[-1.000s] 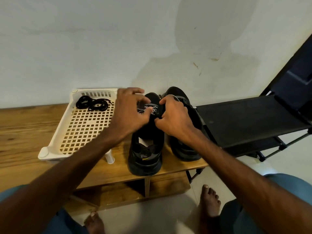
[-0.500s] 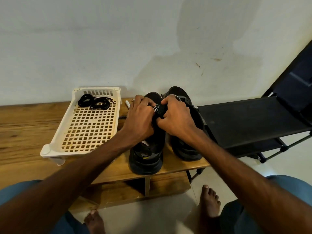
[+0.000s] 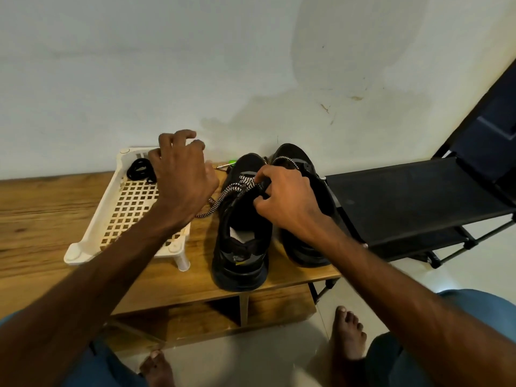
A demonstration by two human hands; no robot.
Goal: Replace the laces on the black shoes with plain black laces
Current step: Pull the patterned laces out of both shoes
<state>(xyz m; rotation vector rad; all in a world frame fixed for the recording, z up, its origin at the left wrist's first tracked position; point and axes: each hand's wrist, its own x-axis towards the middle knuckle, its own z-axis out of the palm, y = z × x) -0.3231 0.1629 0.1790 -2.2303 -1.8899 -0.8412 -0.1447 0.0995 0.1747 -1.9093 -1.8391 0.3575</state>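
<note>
Wooden bench. Right hand pinches eyelet edge of shoe beneath it, likely steadying for unlacing. Left hand loosely curled, nothing visibly held; speckled lace trails under it. Plain black laces in tray beside left knuckles.

I log: wooden surface bearing white lattice tray, trailing speckled lace, left black shoe, right black shoe beside it.
</note>
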